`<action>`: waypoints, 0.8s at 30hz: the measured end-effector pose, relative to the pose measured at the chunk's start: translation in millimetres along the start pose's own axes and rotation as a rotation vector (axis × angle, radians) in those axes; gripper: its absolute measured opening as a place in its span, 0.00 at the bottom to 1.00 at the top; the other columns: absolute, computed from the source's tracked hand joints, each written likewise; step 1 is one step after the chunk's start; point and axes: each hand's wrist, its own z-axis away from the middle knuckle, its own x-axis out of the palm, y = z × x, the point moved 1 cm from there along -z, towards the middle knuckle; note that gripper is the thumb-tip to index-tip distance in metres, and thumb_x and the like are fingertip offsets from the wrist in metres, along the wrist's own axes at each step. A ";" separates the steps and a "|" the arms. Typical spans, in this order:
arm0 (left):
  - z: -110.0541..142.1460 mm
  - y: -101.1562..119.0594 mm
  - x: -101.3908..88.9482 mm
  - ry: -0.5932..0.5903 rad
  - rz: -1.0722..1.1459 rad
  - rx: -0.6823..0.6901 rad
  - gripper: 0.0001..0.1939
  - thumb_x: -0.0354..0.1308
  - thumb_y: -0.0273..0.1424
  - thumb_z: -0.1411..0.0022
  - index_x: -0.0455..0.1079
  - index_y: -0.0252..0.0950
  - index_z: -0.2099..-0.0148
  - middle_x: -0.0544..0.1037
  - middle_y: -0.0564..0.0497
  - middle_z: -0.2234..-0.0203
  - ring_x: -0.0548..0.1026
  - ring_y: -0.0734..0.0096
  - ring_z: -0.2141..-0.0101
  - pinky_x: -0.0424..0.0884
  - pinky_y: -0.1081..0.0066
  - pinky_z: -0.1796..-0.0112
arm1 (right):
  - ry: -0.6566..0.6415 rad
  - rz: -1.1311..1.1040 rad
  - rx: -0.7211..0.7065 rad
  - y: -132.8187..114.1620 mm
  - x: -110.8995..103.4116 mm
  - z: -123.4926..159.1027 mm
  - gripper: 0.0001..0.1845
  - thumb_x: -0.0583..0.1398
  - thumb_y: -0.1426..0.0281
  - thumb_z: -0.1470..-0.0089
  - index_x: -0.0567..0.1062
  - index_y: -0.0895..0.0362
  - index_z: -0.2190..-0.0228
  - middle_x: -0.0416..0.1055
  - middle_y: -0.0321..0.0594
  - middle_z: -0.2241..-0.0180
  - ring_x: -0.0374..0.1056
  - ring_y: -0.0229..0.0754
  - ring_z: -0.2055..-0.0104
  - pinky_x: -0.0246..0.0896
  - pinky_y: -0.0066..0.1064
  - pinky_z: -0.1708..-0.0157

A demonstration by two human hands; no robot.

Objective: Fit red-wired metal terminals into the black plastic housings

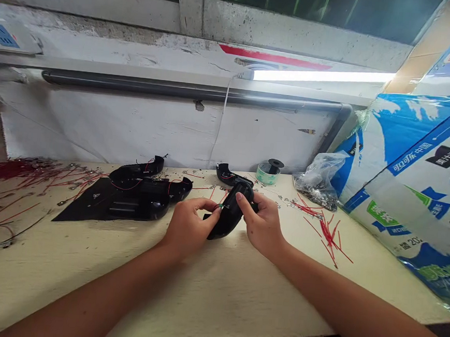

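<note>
A glossy black curved plastic housing [229, 213] is held tilted above the front part of the table. My right hand [264, 224] is closed round its right side, the thumb lying on top. My left hand [191, 224] pinches a thin wire [219, 206] at the left edge of the housing; a bit of green shows by the fingertips. Just behind the held piece lies another black housing [230, 176]. More black housings [144, 198] rest on a black sheet [84, 204] to the left, with red wire on some.
Red wires [26, 168] with small metal ends lie heaped at the left. More red wires [331, 231] are scattered at the right. A tape roll [267, 173] and a clear bag [320, 178] of small parts stand near a blue-and-white carton [413, 194]. A lit tube lamp [321, 76] runs along the wall.
</note>
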 end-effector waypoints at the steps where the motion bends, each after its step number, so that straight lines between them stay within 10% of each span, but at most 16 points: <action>1: 0.0 0.1 0.0 0.000 -0.001 -0.007 0.09 0.62 0.37 0.40 0.80 0.38 0.64 0.84 0.50 0.66 0.81 0.60 0.63 0.73 0.65 0.61 | -0.001 0.002 -0.001 0.0 0.1 0.0 0.20 0.60 0.57 0.39 0.69 0.57 0.76 0.59 0.33 0.77 0.52 0.37 0.73 0.50 0.29 0.73; 24: 1.4 -0.6 5.3 -0.076 -0.100 0.098 0.06 0.61 0.32 0.41 0.78 0.38 0.67 0.82 0.49 0.68 0.78 0.62 0.63 0.69 0.64 0.60 | -0.042 -0.150 0.087 9.5 4.0 1.0 0.24 0.62 0.52 0.42 0.64 0.55 0.77 0.54 0.32 0.77 0.48 0.35 0.76 0.45 0.29 0.78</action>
